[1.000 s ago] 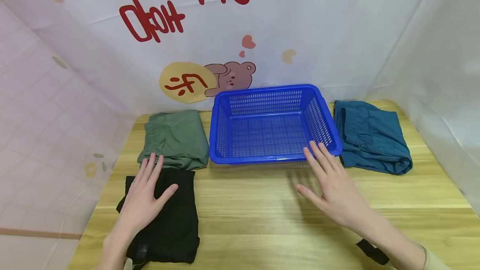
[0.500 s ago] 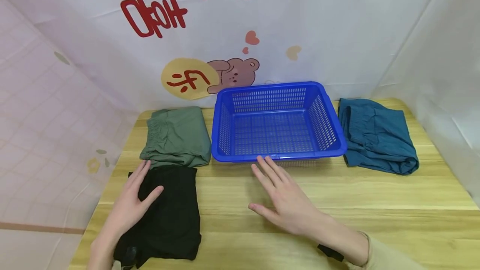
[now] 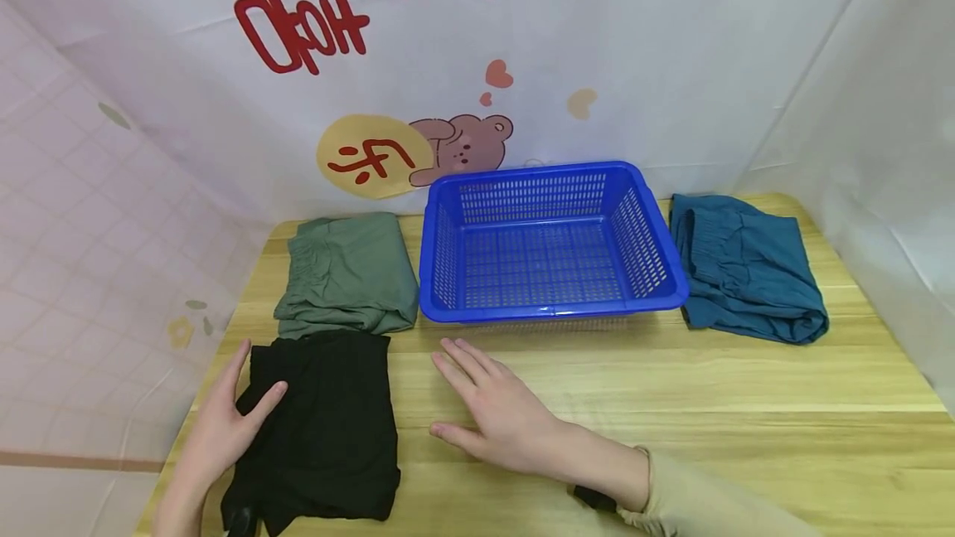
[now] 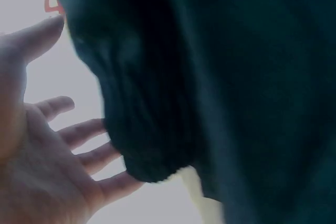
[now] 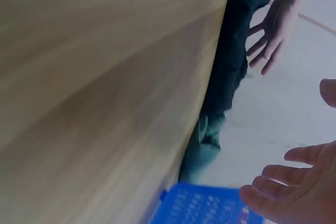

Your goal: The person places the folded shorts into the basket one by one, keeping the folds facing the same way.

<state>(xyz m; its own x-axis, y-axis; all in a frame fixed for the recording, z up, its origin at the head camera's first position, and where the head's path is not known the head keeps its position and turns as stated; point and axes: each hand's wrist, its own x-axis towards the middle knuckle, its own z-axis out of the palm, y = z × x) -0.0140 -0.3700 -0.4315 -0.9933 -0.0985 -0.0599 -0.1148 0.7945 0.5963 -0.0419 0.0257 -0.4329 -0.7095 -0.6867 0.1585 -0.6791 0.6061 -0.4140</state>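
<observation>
"With the blue basket (image 3: 552, 312) taken as the landmark, what is found farthest to the left?"

"The left hand (image 3: 216, 425), which is seen well to the left of the basket and nearer the wearer. Its fingers are held nearly straight, the thumb is spread wide from them, and nothing is gripped. By the thumb, the left part of the black folded garment (image 3: 328, 429) is crossed. (Whether the cloth is touched cannot be told; in the left wrist view some fingertips are hidden by blurred dark fabric.)"

"And where is that black garment laid?"

"On the wooden table (image 3: 746, 404), to the left of the basket and nearer the wearer. Just beyond it the green folded garment (image 3: 354, 272) is placed, close beside the basket's left side, with its gathered waistband turned to the left."

"What is seen next?"

"The right hand (image 3: 500, 417), which is held on the near side of the basket, short of the front rim. Its fingers are stretched out and the thumb is kept apart from them; nothing is grasped."

"Is anything laid to the right of the basket?"

"The teal folded garment (image 3: 753, 268), by which the basket's right side is closely flanked. Behind the basket a white backdrop (image 3: 642, 65) is hung, on which a bear (image 3: 477, 147) is printed."
</observation>
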